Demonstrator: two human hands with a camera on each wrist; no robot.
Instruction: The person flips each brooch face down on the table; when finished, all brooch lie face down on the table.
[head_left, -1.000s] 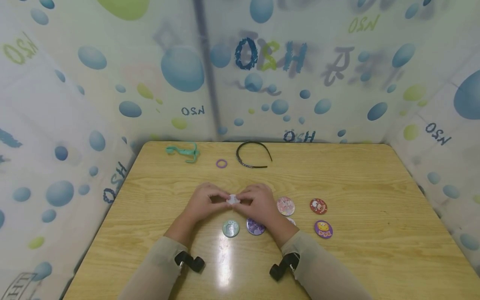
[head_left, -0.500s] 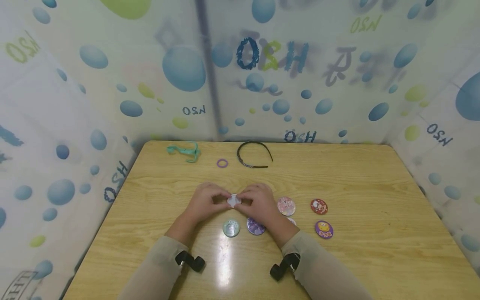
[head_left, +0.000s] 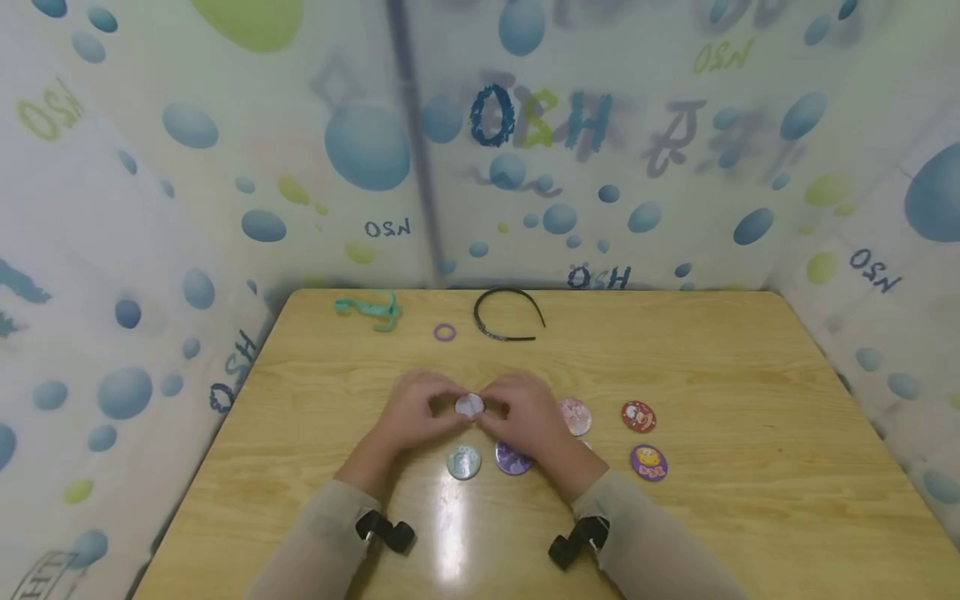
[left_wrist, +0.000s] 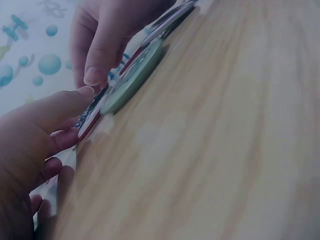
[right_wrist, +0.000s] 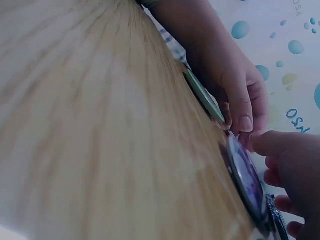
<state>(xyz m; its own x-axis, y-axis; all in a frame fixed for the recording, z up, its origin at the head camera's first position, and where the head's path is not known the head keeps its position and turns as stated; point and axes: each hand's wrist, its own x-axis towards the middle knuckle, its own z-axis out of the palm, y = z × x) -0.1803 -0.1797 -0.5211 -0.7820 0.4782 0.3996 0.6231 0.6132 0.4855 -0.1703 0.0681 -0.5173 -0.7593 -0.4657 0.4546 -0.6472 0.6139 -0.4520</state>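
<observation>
A small round button badge (head_left: 469, 406) with a pale, whitish face is between both hands above the middle of the table. My left hand (head_left: 420, 410) pinches its left edge with thumb and index finger. On the opposite edge, my right hand (head_left: 525, 415) does likewise. Just below lie a pale green badge (head_left: 464, 462) and a purple badge (head_left: 513, 457), the latter partly under the right hand. A pink badge (head_left: 576, 416) sits right of that hand. In the left wrist view the green badge (left_wrist: 135, 77) lies flat close to the fingertips.
A red badge (head_left: 638, 416) and a purple-rimmed yellow badge (head_left: 648, 462) lie farther right. Along the wooden table's back are a teal claw-like hair clip (head_left: 371, 309), a purple ring (head_left: 445, 332) and a black headband (head_left: 480, 321). A printed curtain (head_left: 465, 208) stands behind the table.
The badge between the hands has tilted so that more of its round pale face shows. Both hands stay nearly in place, and the head view has shifted slightly.
</observation>
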